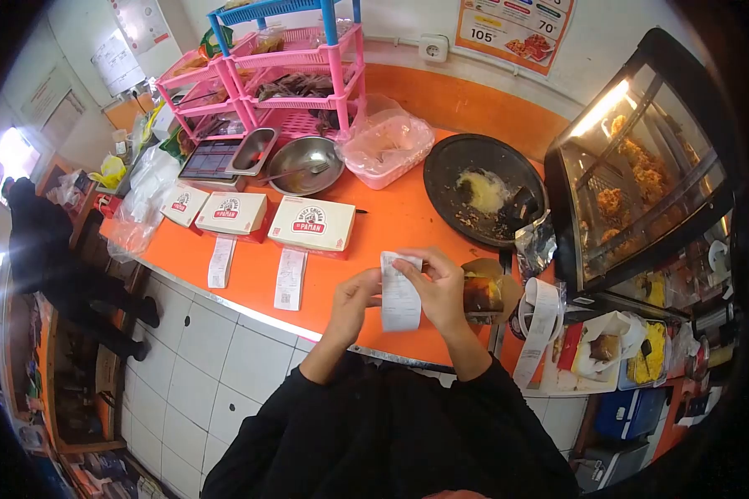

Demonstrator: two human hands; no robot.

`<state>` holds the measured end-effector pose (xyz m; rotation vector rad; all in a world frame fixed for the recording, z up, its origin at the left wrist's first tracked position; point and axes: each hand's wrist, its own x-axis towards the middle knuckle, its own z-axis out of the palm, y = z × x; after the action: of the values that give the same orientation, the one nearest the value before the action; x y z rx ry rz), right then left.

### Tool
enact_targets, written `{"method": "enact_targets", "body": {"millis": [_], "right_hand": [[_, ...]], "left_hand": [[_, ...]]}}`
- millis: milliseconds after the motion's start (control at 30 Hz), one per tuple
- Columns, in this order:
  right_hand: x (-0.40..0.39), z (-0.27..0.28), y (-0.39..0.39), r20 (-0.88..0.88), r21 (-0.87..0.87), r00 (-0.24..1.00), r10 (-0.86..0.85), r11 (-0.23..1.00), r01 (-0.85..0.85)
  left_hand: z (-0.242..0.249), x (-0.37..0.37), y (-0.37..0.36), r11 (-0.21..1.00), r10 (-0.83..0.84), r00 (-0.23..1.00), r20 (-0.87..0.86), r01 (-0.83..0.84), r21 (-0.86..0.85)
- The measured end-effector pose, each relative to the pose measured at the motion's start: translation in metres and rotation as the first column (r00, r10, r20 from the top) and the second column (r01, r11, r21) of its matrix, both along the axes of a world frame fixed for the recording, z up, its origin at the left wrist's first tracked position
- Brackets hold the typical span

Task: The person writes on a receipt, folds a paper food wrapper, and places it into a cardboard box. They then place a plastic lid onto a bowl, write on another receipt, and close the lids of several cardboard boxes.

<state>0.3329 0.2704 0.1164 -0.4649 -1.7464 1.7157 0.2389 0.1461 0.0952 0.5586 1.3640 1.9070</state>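
my right hand (443, 293) pinches receipt (401, 308) near its top; left hand (349, 306) half-curled at its side, can't tell if gripping. uneven tug could tear thin paper; drifting toward food pack (483, 294) beside right fingers could smear it.

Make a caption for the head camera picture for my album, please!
Right hand holding a printed slip, left hand beside it, above an orange counter with three white boxes.

A fast-food chicken shop's kitchen is showing itself: branded takeaway boxes (310, 223) are lining the orange bench (333, 287), and fried chicken is glowing inside a heated display case (641, 166).
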Motion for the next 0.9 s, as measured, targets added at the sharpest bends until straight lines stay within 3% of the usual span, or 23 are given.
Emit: {"method": "enact_targets", "body": {"millis": [133,267,367,567,667,767,800,867,900], "right_hand": [[-0.008,-0.003,-0.008,-0.083,-0.18,0.996,0.04,0.982,-0.055],[-0.003,-0.042,-0.021,-0.018,-0.297,0.937,0.349,0.893,-0.338],[0.007,-0.057,-0.029,0.226,-0.54,0.84,0.494,0.781,-0.314],[-0.014,-0.066,-0.047,0.215,-0.466,0.851,0.478,0.817,-0.341],[-0.03,-0.073,-0.049,0.178,-0.466,0.809,0.56,0.772,-0.432],[-0.046,-0.088,-0.031,0.265,-0.367,0.593,0.76,0.648,-0.667],[-0.055,-0.089,-0.016,0.341,-0.276,0.601,0.723,0.688,-0.671],[-0.083,-0.111,0.016,0.343,0.103,0.893,0.292,0.933,-0.345],[-0.102,-0.114,0.031,0.324,0.308,0.943,0.072,0.935,-0.177]], "left_hand": [[-0.007,-0.003,-0.003,0.995,0.076,0.994,-0.083,-0.08,-0.053],[-0.002,-0.023,-0.003,0.971,0.238,0.971,-0.002,-0.238,-0.024],[-0.015,-0.055,-0.008,0.948,0.316,0.949,-0.017,-0.317,-0.013],[-0.028,-0.092,-0.012,0.903,0.429,0.903,-0.003,-0.429,-0.026],[-0.044,-0.112,-0.022,0.905,0.426,0.905,-0.009,-0.426,-0.021],[-0.027,-0.123,-0.038,0.869,0.495,0.864,-0.095,-0.492,0.052],[-0.021,-0.13,-0.048,0.874,0.485,0.864,-0.132,-0.484,0.043],[-0.009,-0.141,-0.062,0.878,0.471,0.862,-0.188,-0.478,0.004],[-0.006,-0.146,-0.07,0.878,0.463,0.859,-0.218,-0.478,-0.018]]}}
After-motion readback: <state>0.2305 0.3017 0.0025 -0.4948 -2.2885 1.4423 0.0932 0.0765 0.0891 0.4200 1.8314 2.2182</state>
